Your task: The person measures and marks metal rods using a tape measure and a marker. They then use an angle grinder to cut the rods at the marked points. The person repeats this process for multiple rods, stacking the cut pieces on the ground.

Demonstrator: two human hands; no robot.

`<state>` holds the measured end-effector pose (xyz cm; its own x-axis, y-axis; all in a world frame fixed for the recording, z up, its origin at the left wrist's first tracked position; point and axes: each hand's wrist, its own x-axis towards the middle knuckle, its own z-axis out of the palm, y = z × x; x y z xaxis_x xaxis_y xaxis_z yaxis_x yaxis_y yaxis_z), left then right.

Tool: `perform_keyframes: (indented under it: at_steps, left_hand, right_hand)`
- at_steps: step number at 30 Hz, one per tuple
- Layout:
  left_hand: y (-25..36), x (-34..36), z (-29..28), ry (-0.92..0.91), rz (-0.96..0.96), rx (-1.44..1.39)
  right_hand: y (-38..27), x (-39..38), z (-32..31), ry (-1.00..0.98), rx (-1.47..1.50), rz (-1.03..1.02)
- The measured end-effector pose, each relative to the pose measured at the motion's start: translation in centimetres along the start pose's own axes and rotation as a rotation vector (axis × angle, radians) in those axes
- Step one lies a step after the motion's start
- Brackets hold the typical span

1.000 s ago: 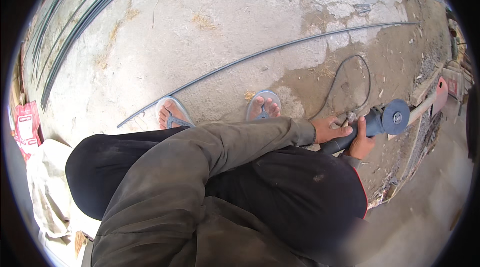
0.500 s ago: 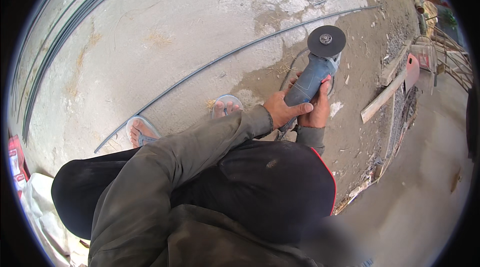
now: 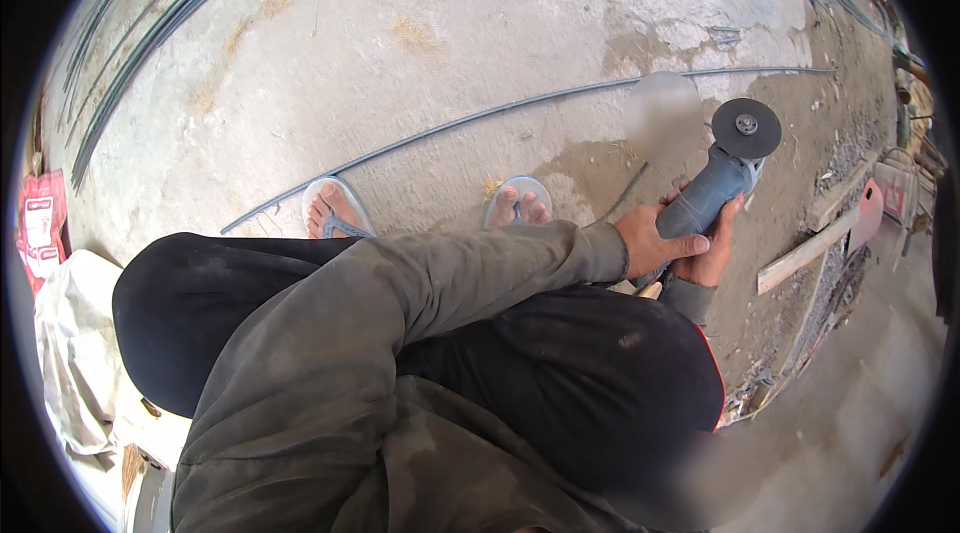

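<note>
Out in front of my right knee I hold a blue-grey angle grinder (image 3: 700,198), its body tilted up and to the right. A thin dark cutting disc (image 3: 746,128) is fitted at its far end, facing up, clear of any other thing. My left hand (image 3: 645,238) wraps the rear of the body from the left, thumb lying across its end. My right hand (image 3: 715,258) grips the same body from the right and below, partly hidden by it. Past the grinder, a long thin steel bar (image 3: 440,133) lies across the concrete.
More bars (image 3: 165,18) lie in a bundle at the far left. Short rod pieces (image 3: 725,35) rest at the far right. A wooden plank (image 3: 795,268) with a flat pinkish piece lies right of the grinder. A red printed bag (image 3: 42,223) and white sheeting (image 3: 75,333) are at left.
The view has turned, so the floor, feet and grinder sit further right in the picture. Both hands keep the same hold on the grinder, which has hardly moved against the floor.
</note>
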<state>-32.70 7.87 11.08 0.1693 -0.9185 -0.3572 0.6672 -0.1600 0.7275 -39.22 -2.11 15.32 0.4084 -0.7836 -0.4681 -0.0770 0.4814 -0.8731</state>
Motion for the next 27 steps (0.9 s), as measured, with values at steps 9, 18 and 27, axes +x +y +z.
perform_keyframes:
  at_steps: [9,18,27]
  left_hand:
    - [1.3,0.2,-0.5,0.016,0.187,0.081]
    - [12.9,-0.1,-14.0,-0.2,-0.028,1.587]
    - [2.9,-7.6,-25.0,0.278,-0.336,1.721]
  right_hand:
    - [-0.3,1.2,0.5,0.05,-0.086,-0.068]
    - [-3.9,3.8,-0.4,-0.01,-0.649,-0.131]
    - [4.2,4.8,0.8,-0.379,-0.893,-0.034]
